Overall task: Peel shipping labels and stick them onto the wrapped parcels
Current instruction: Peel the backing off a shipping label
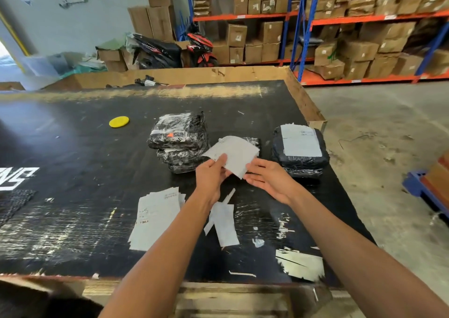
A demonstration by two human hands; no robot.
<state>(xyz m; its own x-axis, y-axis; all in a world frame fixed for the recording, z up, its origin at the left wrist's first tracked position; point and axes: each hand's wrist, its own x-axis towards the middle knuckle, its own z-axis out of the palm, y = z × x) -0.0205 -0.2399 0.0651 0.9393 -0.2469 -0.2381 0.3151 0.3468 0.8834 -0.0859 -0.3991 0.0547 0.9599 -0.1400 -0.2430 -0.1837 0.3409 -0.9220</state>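
Left hand (211, 174) pinches the shipping label (233, 155) mid-air over the tabletop's (73, 147) right half, right hand (267, 179) open at its corner, so I'd peel slowly from that corner, keeping it flat.

The white printed lettering (17, 178) on the black tabletop is running off the left picture edge, so it is not reading as a word. The print on the white paper shipping label (234, 152) held in both hands is blurring beyond reading, and that sheet is hiding most of a black wrapped parcel (254, 142) behind it. The left hand (211, 176) is covering the label's near corner.
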